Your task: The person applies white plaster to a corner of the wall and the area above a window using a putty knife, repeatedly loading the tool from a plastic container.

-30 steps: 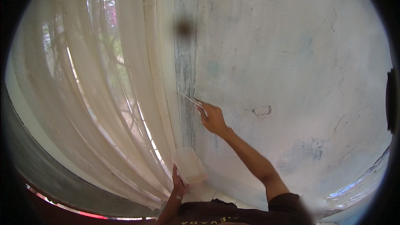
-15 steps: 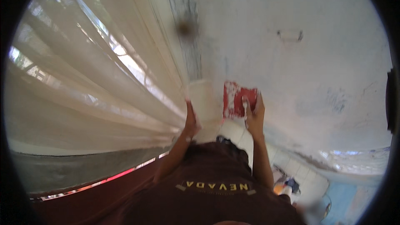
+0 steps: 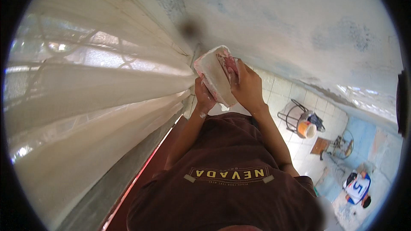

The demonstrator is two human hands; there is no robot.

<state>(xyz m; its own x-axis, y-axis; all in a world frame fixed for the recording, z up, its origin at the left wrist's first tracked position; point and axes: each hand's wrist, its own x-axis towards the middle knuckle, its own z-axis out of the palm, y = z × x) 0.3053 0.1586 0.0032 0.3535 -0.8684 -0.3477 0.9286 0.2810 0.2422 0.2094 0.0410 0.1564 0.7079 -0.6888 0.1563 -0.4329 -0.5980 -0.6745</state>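
Off-white, pink-stained tray (image 3: 207, 58), rectangular, rim crusted with pale residue; located in front of the dark brown shirt (image 3: 231, 149), tilted, between both hands, above a pale tiled floor (image 3: 279, 86). Left hand (image 3: 204, 95): closed on the left long side, fingers partly hidden. Right hand (image 3: 248, 86): holding a flat red spreader (image 3: 229, 62), white-smeared, at the right side of the tray; contact with the inner wall not clear. Handling, as judged: tray probably light, likely plastic, apt to flex a little under a hard squeeze at mid-length; weight dependent on depth of contents, not readable from above. Damp smears likely slippery; dried crust likely rough and prone to flaking. Little risk of breakage. Best hold: broad palm support under the base, or firm grasp of a long outer side, clear of the smeared lip. Spreader: presumably light, thin and springy; best taken by the back edge, between thumb and flattened fingers, leaving the working edge free.
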